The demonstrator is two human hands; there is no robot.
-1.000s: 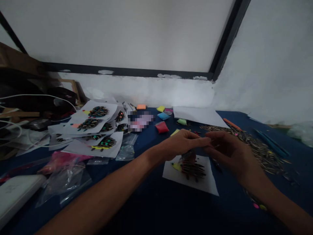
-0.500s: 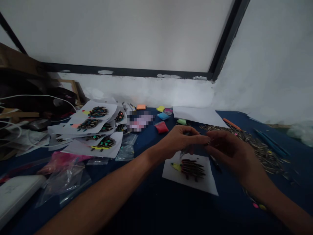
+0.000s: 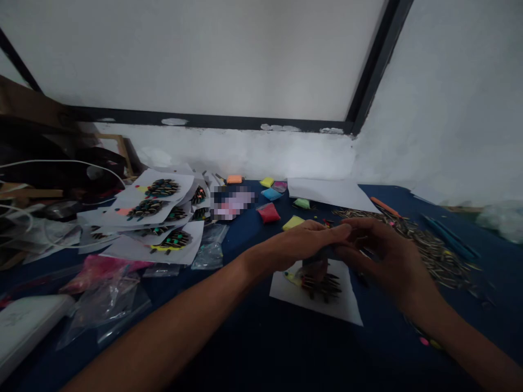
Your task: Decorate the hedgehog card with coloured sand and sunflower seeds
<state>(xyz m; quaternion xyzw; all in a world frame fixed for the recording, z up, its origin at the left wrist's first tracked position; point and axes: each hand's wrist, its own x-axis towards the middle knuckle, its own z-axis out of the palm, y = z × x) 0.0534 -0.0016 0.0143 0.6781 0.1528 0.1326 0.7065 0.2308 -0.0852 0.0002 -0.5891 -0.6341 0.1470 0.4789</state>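
Observation:
My left hand [image 3: 308,239] and my right hand [image 3: 378,256] meet above a white sheet of paper [image 3: 288,291]. Both are closed, with fingertips pinched close together; whatever they hold is too small or hidden to name. Something greyish and blurred shows beneath my left palm. On the sheet lies a hedgehog figure [image 3: 332,288] with a yellow-green head and dark striped seeds as spines, partly covered by my left hand. Striped sunflower seeds [image 3: 439,256] lie heaped on the blue table just beyond my right hand.
At left is a stack of papers [image 3: 118,231] bearing similar hedgehogs. Clear plastic bags [image 3: 118,310] and a white box [image 3: 32,326] lie nearer. Small clay packets, including a red packet [image 3: 268,213] and a yellow packet [image 3: 293,222], sit behind my hands. Orange-handled pliers [image 3: 384,207] rest by the seeds.
My left hand has turned over slightly and lowered, now covering more of the hedgehog and uncovering a yellow packet behind it. My right hand has shifted slightly left.

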